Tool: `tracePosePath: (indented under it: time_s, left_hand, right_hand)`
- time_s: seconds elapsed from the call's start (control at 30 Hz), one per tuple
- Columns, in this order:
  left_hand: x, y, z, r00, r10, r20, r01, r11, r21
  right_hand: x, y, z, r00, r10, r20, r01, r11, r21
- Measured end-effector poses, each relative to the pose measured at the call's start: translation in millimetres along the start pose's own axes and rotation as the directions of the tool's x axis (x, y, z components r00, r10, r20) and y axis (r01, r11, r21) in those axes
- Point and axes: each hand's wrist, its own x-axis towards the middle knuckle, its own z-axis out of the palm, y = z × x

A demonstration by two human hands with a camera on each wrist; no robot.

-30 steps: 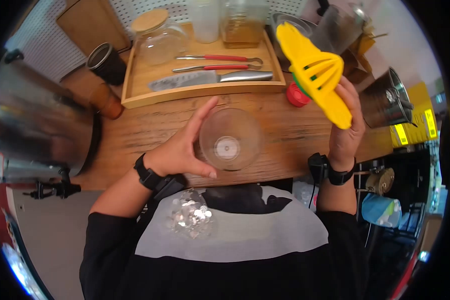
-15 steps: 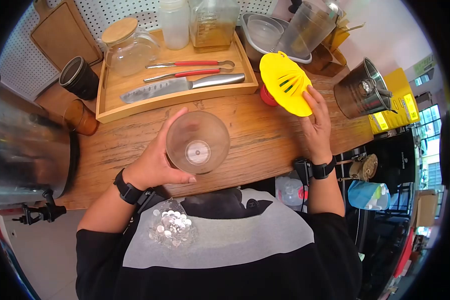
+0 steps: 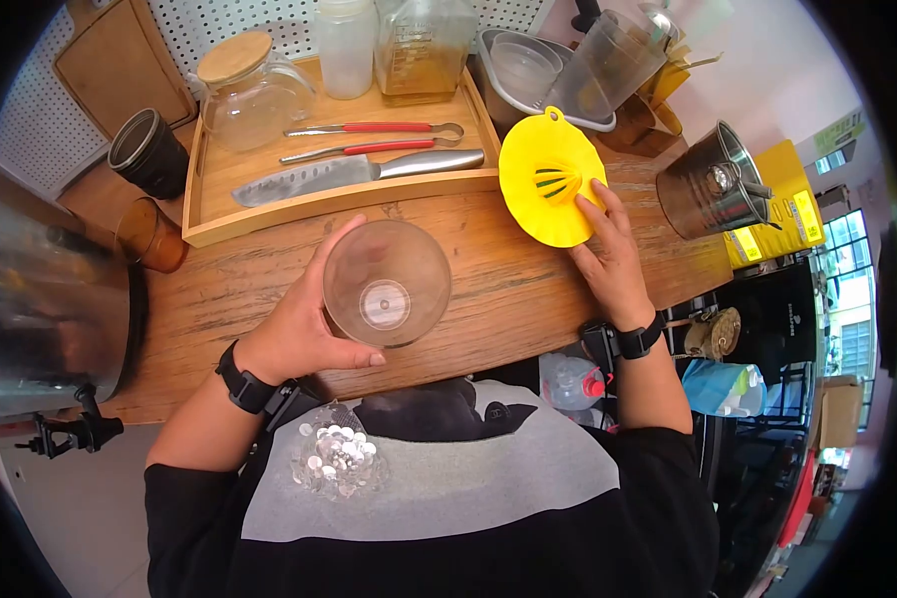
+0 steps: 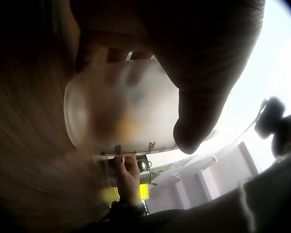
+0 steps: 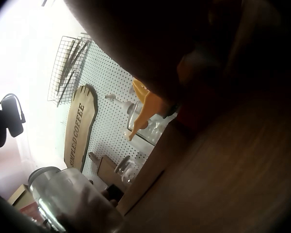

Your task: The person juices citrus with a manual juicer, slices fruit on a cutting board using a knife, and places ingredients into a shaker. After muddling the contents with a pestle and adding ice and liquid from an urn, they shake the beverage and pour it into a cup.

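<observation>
My left hand (image 3: 291, 324) grips a clear, wide plastic measuring cup (image 3: 406, 254) on the wooden table, thumb at the near side and fingers around the far side. In the left wrist view printed marks show on the cup's wall (image 4: 150, 128). My right hand (image 3: 620, 274) holds a yellow citrus juicer (image 3: 538, 214) by its right edge, fingertips on the rim. The juicer has a ribbed cone with slots in the middle and a small loop at the far end. It sits low over the table, right of the tray. In the right wrist view the hand is dark.
Behind the cup stands a wooden tray (image 3: 269, 227) with a knife (image 3: 304, 181), red-handled tongs (image 3: 384, 128), a glass teapot (image 3: 244, 105) and containers. A steel bucket (image 3: 703, 184) is at the right; an amber glass (image 3: 151, 236) and a large steel container (image 3: 50, 299) are at the left.
The right hand has lowered the yellow juicer and turned it from a steep tilt to nearly flat. A red cup visible beneath it earlier is now hidden. The left hand keeps hold of the measuring cup.
</observation>
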Motion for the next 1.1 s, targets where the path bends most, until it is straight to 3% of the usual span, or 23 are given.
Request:
tracePosePath:
  time_s: [0.3, 0.5, 0.63, 0.7, 0.73, 0.83, 0.97, 1.0, 1.1]
  left_hand:
    - [-0.9, -2.3, 0.5, 1.000, -0.012, -0.009, 0.012, 0.998, -0.055]
    - [-1.4, -3.6, -0.7, 1.000, 0.002, 0.004, -0.002, 1.000, -0.020]
    - [-1.7, -2.1, -1.1, 1.000, -0.010, 0.001, 0.010, 0.999, -0.035]
    - [-1.5, -1.1, -1.9, 1.000, -0.008, 0.003, 0.008, 1.000, -0.015]
    - [-1.9, -0.8, -2.2, 1.000, -0.014, 0.005, 0.014, 1.000, 0.001]
    - [-2.7, -2.3, -4.6, 1.000, 0.010, 0.015, -0.011, 1.000, 0.023]
    - [-4.2, -2.1, -8.8, 1.000, 0.012, 0.022, -0.013, 0.999, 0.045]
    - [-4.6, -2.5, -9.4, 1.000, 0.016, 0.015, -0.016, 0.999, 0.050]
    - [-5.5, -3.7, -9.8, 1.000, 0.018, 0.014, -0.019, 0.999, 0.038]
  right_hand:
    - [-9.9, 2.4, -3.4, 0.999, -0.017, -0.033, 0.015, 0.999, -0.050]
    - [15.4, -6.1, -15.7, 0.958, -0.133, -0.253, 0.153, 0.986, 0.062]
    - [51.0, -27.8, -27.0, 0.920, -0.050, -0.389, 0.134, 0.973, 0.190]
    - [70.4, -41.4, -31.5, 0.924, 0.147, -0.354, -0.001, 0.924, 0.382]
    - [84.9, -46.1, -30.7, 0.907, 0.069, -0.416, 0.098, 0.925, 0.368]
    - [115.2, -57.1, -38.1, 0.892, 0.134, -0.431, 0.031, 0.935, 0.354]
    - [141.2, -76.2, -75.2, 0.834, 0.123, -0.537, 0.058, 0.949, 0.309]
    - [148.7, -79.9, -87.2, 0.801, 0.090, -0.592, 0.119, 0.945, 0.305]
    - [168.0, -53.8, -124.9, 0.773, 0.062, -0.632, 0.125, 0.961, 0.246]
